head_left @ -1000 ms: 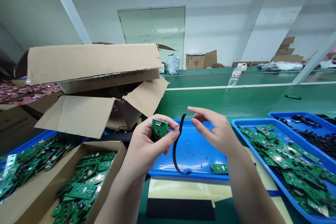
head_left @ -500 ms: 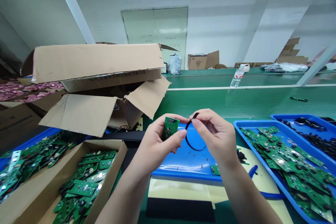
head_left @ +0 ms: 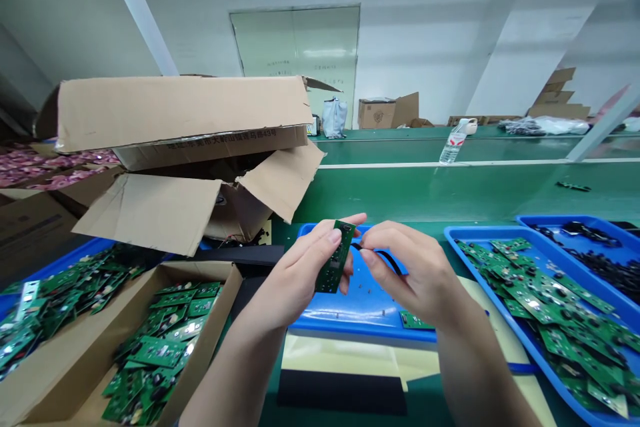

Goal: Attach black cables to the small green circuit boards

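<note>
My left hand (head_left: 300, 273) pinches a small green circuit board (head_left: 335, 259), held edge-on above the blue tray (head_left: 350, 310) in front of me. My right hand (head_left: 413, 270) is closed on the end of a thin black strap (head_left: 387, 256), its fingertips right at the board's upper edge. Most of the strap is hidden behind my right hand. One loose green board (head_left: 415, 321) lies in the tray under my right wrist.
An open cardboard box (head_left: 150, 353) of green boards sits lower left, with a big tipped carton (head_left: 185, 147) behind it. Blue trays with green boards (head_left: 550, 307) and black parts (head_left: 600, 260) stand on the right. A water bottle (head_left: 453, 144) stands on the green conveyor.
My right hand came in from open and took the strap's end, then brought it to the board. My left hand turned the board from face-on to edge-on. The hanging strap loop has been gathered up.
</note>
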Demonstrator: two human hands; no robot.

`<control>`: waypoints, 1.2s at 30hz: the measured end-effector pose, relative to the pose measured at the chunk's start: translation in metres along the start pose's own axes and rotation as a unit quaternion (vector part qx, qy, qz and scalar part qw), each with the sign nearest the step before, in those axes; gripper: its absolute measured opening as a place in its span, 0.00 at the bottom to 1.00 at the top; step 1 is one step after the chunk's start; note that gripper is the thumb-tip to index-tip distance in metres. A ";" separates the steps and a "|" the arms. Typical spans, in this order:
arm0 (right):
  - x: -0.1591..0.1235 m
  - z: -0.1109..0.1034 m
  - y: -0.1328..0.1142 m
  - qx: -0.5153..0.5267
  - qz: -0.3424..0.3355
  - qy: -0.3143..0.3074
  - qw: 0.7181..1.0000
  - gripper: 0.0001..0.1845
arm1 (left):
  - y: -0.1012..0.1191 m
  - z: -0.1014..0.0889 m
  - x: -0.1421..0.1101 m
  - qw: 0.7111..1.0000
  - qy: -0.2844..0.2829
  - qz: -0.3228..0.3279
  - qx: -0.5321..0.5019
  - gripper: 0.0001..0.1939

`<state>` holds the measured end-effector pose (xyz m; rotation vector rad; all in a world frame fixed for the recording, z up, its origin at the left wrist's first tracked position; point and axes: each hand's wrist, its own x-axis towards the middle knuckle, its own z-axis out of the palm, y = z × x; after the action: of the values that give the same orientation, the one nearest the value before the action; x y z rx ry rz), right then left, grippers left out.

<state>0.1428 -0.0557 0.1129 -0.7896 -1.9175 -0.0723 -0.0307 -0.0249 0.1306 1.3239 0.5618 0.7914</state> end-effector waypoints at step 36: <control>0.001 0.007 0.004 -0.127 -0.013 0.021 0.992 0.06 | 0.000 0.007 0.005 0.993 -0.006 0.032 0.118 0.21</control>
<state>0.1395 -0.0495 0.1095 -0.9245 -1.9009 -0.3529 -0.0221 -0.0255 0.1318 1.5687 0.6205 0.7864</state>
